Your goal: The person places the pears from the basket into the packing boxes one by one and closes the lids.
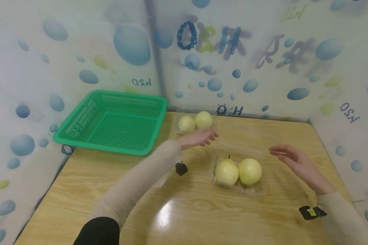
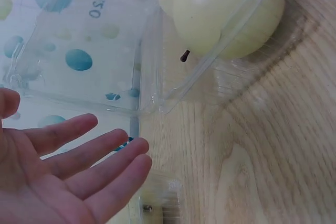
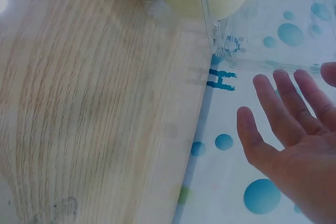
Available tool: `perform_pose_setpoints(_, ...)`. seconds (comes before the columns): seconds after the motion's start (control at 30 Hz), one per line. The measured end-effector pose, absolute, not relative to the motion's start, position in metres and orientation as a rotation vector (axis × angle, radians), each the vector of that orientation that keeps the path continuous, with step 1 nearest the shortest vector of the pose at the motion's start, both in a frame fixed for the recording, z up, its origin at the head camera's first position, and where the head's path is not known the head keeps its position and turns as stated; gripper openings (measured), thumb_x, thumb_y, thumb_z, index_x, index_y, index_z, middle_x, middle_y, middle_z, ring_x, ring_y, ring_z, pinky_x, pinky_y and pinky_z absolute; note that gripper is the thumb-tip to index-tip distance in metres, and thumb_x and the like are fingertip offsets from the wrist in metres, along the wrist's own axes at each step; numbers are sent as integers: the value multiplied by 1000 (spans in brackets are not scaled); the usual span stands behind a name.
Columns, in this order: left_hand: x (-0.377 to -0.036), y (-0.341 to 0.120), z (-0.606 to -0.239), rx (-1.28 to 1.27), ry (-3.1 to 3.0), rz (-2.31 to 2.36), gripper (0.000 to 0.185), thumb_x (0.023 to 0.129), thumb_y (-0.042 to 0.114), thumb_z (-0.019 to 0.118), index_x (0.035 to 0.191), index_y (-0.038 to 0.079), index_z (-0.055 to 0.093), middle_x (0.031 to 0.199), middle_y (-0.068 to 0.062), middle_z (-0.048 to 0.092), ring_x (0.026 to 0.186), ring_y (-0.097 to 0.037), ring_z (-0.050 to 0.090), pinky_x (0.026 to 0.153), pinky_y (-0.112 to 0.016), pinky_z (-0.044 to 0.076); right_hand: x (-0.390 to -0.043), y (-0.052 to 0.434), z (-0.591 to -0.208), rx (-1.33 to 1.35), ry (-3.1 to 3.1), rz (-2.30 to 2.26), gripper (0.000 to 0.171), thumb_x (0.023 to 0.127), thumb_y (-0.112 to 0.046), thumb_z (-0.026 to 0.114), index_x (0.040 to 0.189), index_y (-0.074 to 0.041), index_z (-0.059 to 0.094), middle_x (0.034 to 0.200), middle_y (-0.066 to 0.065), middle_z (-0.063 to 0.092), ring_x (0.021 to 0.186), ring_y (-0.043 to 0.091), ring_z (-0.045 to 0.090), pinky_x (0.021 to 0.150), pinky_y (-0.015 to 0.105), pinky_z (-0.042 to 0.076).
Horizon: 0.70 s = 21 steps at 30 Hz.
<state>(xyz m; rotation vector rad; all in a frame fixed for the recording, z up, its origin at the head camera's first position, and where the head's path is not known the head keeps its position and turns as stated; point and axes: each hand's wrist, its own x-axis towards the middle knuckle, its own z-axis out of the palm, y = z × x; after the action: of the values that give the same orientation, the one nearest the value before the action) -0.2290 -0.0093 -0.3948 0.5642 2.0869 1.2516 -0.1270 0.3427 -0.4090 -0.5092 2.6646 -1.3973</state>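
In the head view, two pale yellow-green pears [image 1: 226,172] sit side by side in a clear plastic clamshell box [image 1: 257,192]. The box's transparent lid [image 2: 105,90] stands raised on the far side. My left hand [image 1: 199,137] is held out near the lid's left side, palm up in the left wrist view, fingers spread and holding nothing. Across from it, my right hand [image 1: 299,165] hovers to the right of the box, its fingers loosely extended. The right wrist view shows its fingertips [image 3: 260,80] close to the lid edge, with nothing in the palm.
A second clear box [image 1: 214,124] with two pears [image 1: 203,119] stands at the back of the wooden table [image 1: 187,217]. To the left is a green plastic basket [image 1: 110,148] with nothing in it. Patterned sheeting [image 1: 214,61] rises behind the table and at both sides.
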Motion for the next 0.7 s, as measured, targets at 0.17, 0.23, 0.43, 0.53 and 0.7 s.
perform_pose_setpoints(0.17,-220,-10,-386,622,2108,1249,54,106,40,26,145,6,39,145,-14,43,124,-30,49,102,-35,42,-115,342,-403,-546,2715,-1395,35,102,-6,45,136,2,46,129,-6,55,113,-6,49,85,8,40)
perform_pose_setpoints(0.23,-217,-10,-382,648,2118,1251,55,106,42,26,146,7,38,145,-12,44,125,-28,49,102,-34,41,-111,341,-399,-561,2736,-1410,34,101,-4,46,135,2,47,128,-6,56,114,-5,49,86,8,40)
perform_pose_setpoints(0.43,-204,-19,-367,750,2193,1174,52,106,41,27,138,6,49,138,-11,51,123,-26,50,101,-34,42,-101,337,-386,-624,2797,-1468,30,99,5,46,127,4,54,121,-3,60,112,0,52,87,8,41)
perform_pose_setpoints(0.53,-200,-22,-363,805,2250,1089,48,106,40,28,130,9,55,131,-8,57,120,-22,52,98,-33,44,-95,336,-381,-684,2813,-1457,29,96,9,48,122,2,59,119,-1,61,111,1,53,85,8,42)
perform_pose_setpoints(0.7,-195,-22,-366,960,2323,924,42,106,35,31,123,11,61,123,-3,61,114,-17,55,93,-30,46,-86,333,-379,-877,2830,-1347,35,89,17,52,112,-5,67,118,5,61,114,2,51,87,9,41)
